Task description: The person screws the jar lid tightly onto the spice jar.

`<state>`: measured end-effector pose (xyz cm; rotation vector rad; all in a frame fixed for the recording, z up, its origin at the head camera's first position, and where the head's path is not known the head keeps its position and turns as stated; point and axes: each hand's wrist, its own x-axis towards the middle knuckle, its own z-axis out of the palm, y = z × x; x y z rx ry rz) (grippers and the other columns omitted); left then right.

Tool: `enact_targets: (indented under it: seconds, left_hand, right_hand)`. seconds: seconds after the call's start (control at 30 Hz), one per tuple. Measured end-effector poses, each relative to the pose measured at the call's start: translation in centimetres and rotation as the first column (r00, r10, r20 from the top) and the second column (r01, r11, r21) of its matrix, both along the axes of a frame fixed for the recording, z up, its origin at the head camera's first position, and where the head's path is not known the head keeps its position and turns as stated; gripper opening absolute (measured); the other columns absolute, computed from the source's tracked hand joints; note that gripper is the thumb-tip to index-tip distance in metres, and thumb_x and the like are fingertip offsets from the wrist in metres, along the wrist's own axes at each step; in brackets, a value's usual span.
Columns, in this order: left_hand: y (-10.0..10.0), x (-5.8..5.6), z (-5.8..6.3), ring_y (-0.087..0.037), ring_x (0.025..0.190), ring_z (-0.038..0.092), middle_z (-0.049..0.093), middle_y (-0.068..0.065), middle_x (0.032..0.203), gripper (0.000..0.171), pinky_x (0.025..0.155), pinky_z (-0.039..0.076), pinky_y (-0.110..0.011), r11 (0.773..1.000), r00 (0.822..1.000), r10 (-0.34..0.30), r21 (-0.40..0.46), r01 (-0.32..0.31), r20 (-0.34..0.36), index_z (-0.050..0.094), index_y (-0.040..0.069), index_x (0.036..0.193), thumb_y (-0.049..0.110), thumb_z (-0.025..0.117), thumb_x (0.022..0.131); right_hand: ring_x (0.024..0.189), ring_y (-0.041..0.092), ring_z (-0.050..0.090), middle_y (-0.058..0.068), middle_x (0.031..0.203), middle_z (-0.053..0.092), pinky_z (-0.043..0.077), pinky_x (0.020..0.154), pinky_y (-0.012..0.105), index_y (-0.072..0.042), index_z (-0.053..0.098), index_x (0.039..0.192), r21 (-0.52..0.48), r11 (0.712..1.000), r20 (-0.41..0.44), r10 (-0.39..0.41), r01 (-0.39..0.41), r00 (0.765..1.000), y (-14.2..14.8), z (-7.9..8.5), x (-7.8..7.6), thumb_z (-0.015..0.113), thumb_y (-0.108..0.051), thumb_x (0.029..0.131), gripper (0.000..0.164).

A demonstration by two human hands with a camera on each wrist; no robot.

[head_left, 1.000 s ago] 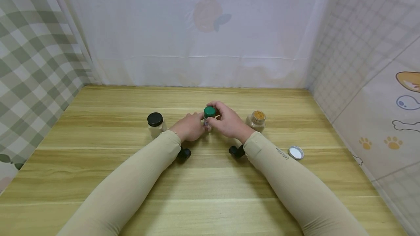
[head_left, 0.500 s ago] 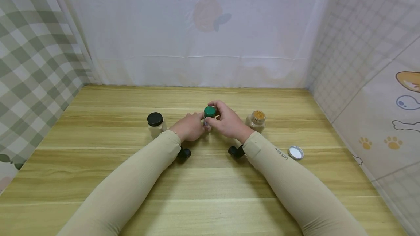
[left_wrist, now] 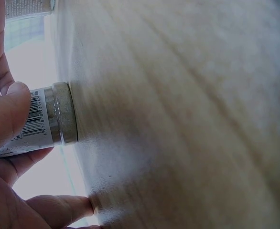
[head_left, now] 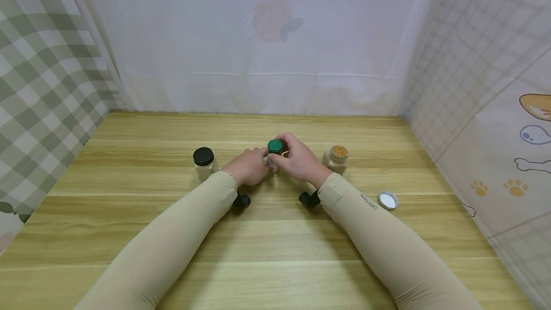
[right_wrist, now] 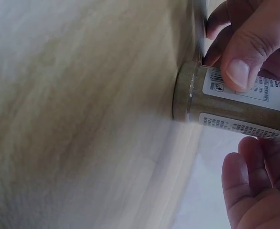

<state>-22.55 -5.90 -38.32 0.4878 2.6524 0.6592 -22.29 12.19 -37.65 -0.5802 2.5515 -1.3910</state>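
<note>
A slim spice jar (right_wrist: 235,106) full of brown powder stands upright on the table in the middle, its labels showing in both wrist views. On top is its green cap (head_left: 275,146). My left hand (head_left: 251,166) grips the jar's body from the left, thumb (left_wrist: 16,107) over the label, and one of its fingertips reaches the tabletop. From the right, my right hand (head_left: 301,159) pinches round the cap, thumb in front and index finger behind. The right wrist view shows its other fingers (right_wrist: 235,174) loosely bent beside the jar.
Left of my hands stands a jar with a black lid (head_left: 203,157) and pale contents. On the right is a lidless clear jar (head_left: 336,160) of golden grains, with a silver lid (head_left: 388,200) lying inside up nearby. Fabric sheets (head_left: 267,61) enclose the wooden table (head_left: 275,262).
My right thumb and fingers have shifted slightly around the green cap, and the cap's outline looks turned. My left hand and the jars stay in place.
</note>
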Motion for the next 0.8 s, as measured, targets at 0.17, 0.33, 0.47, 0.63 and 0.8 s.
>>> enact_targets:
  seconds: [0.17, 0.33, 0.47, 0.63, 0.8]
  left_hand:
    - [0.01, 0.00, -0.02, -0.035, 0.158, 0.032, 0.050, -0.021, 0.159, 0.054, 0.133, 0.012, -0.051, 1.000, 1.000, -0.005, -0.013, 0.005, -0.001, 0.045, 0.018, 0.158, 0.039, 0.055, 0.109]
    - [0.07, 0.00, -0.02, -0.035, 0.157, 0.034, 0.050, -0.023, 0.158, 0.049, 0.133, 0.013, -0.050, 1.000, 1.000, -0.008, -0.029, 0.008, -0.010, 0.048, 0.017, 0.155, 0.037, 0.053, 0.110]
    - [0.07, 0.02, 0.04, -0.035, 0.157, 0.035, 0.052, -0.022, 0.157, 0.047, 0.133, 0.013, -0.051, 1.000, 1.000, -0.006, -0.022, 0.006, -0.005, 0.049, 0.017, 0.153, 0.036, 0.053, 0.110]
    - [0.01, -0.02, 0.02, -0.036, 0.157, 0.035, 0.053, -0.023, 0.156, 0.048, 0.133, 0.013, -0.051, 1.000, 1.000, -0.009, -0.019, 0.009, -0.002, 0.049, 0.017, 0.153, 0.038, 0.054, 0.110]
    - [0.03, -0.05, 0.01, -0.036, 0.158, 0.032, 0.050, -0.023, 0.158, 0.049, 0.133, 0.013, -0.051, 1.000, 1.000, -0.011, -0.028, 0.011, -0.006, 0.049, 0.018, 0.153, 0.041, 0.055, 0.110]
  right_hand:
    - [0.113, 0.029, 0.064, 0.014, 0.128, 0.063, 0.055, 0.094, 0.042, -0.008, 0.045, 0.152, -0.011, 1.000, -0.007, 0.019, -0.019, 1.000, 0.10, 0.00, -0.05, 0.066, -0.015, 0.103, 0.054]
    - [0.110, 0.031, 0.065, 0.015, 0.127, 0.064, 0.055, 0.092, 0.040, -0.007, 0.050, 0.147, -0.007, 0.999, -0.024, 0.040, -0.040, 0.999, 0.15, -0.04, -0.02, 0.060, -0.012, 0.103, 0.045]
    - [0.110, 0.031, 0.065, 0.015, 0.129, 0.063, 0.055, 0.091, 0.039, -0.006, 0.051, 0.142, -0.002, 0.999, -0.022, 0.033, -0.033, 0.999, 0.14, -0.02, 0.01, 0.061, -0.014, 0.104, 0.040]
    - [0.113, 0.031, 0.064, 0.016, 0.129, 0.062, 0.055, 0.094, 0.040, -0.005, 0.047, 0.146, -0.007, 1.000, -0.013, 0.026, -0.027, 1.000, 0.15, 0.03, -0.02, 0.066, -0.015, 0.103, 0.047]
    - [0.112, 0.031, 0.064, 0.016, 0.127, 0.063, 0.056, 0.095, 0.041, -0.007, 0.044, 0.153, -0.020, 0.999, -0.017, 0.042, -0.043, 0.999, 0.20, 0.10, 0.02, 0.065, -0.010, 0.102, 0.055]
